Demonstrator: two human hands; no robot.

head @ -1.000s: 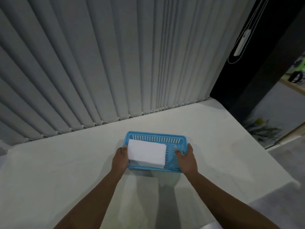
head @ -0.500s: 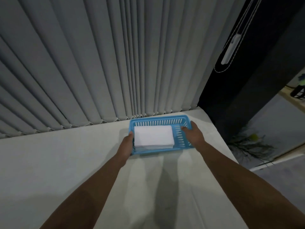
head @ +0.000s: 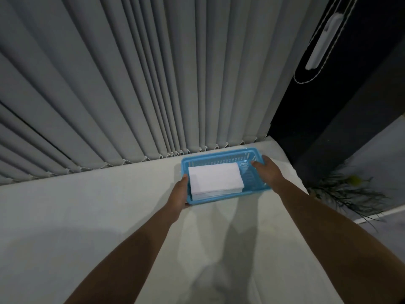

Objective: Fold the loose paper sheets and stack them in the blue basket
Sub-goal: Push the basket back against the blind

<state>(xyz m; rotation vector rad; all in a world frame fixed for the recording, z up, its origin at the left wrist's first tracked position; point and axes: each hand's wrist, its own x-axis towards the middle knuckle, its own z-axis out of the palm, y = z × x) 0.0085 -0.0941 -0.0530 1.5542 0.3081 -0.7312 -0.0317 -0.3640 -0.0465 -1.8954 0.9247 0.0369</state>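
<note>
Basket (head: 221, 156) pushed farther back since earlier frame, now right of centre beside blinds (head: 131, 84). Left hand (head: 178, 194) grips left rim; right hand (head: 267, 172) grips right rim. Folded paper stack (head: 214, 179) inside. No loose sheets visible on table (head: 87, 216); task looks essentially done.
</note>
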